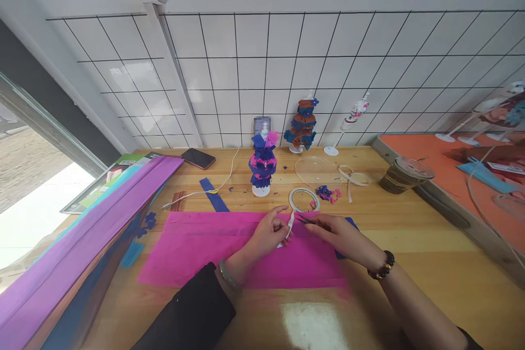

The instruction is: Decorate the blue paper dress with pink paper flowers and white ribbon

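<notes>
My left hand [264,236] pinches a narrow white strip [291,222] upright between thumb and fingers, above a wide sheet of pink crepe paper [209,251]. My right hand [338,234] is closed around small dark scissors [302,220]. Their thin blades point left and end close to the strip; my fingers hide the handles. The pink sheet lies flat on the wooden table [402,262] beneath both hands. Just beyond them lies a ring of white tape [291,203]. A dark blue piece [341,255] shows partly under my right hand.
Behind stands a figure wrapped in blue and pink paper [262,167], near a brown and teal one [302,123]. Long purple paper strips [88,229] lie left, beside a phone [198,158] and white cable [192,194]. A dark cup [404,175] stands right.
</notes>
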Action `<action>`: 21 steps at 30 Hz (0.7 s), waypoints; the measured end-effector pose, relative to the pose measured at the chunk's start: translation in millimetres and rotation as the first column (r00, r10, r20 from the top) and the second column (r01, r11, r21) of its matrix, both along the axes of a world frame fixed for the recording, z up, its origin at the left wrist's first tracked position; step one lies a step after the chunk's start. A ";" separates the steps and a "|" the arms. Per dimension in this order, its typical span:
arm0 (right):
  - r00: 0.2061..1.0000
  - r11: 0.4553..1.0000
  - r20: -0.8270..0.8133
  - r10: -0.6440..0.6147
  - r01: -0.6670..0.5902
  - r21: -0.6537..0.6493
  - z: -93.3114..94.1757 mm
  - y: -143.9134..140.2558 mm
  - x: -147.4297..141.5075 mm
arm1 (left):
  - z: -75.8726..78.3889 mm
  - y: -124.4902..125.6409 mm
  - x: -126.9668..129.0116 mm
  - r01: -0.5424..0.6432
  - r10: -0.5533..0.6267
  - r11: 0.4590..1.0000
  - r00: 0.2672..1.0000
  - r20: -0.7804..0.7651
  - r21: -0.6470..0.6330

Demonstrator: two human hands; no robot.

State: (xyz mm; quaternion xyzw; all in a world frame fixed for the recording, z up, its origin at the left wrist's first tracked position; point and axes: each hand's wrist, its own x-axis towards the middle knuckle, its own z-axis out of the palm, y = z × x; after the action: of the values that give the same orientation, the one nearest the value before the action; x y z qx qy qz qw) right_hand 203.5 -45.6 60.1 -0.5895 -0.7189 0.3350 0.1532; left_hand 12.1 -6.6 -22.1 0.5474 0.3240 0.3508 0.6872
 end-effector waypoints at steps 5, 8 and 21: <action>0.970 0.976 0.147 -0.194 0.176 0.129 -20.0 -13.8 30.3 | 0.7 0.0 2.3 -0.041 0.043 0.998 0.998 0.039 -0.050; 0.906 0.952 0.312 -0.286 0.230 0.203 -42.1 -22.8 50.1 | 0.7 0.0 3.8 -0.086 0.087 0.995 0.996 0.032 -0.054; 0.951 0.768 0.195 -0.238 0.062 0.637 -41.4 -17.4 22.2 | 6.9 2.1 -2.6 -0.274 0.290 0.918 0.957 -0.012 0.286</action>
State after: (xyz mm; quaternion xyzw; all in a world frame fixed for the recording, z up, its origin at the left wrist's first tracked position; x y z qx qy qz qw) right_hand 225.6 -63.0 18.7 -0.6007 -0.7527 -0.0169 0.2688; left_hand 9.5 -4.5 -15.2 0.5964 0.3650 0.4736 0.5356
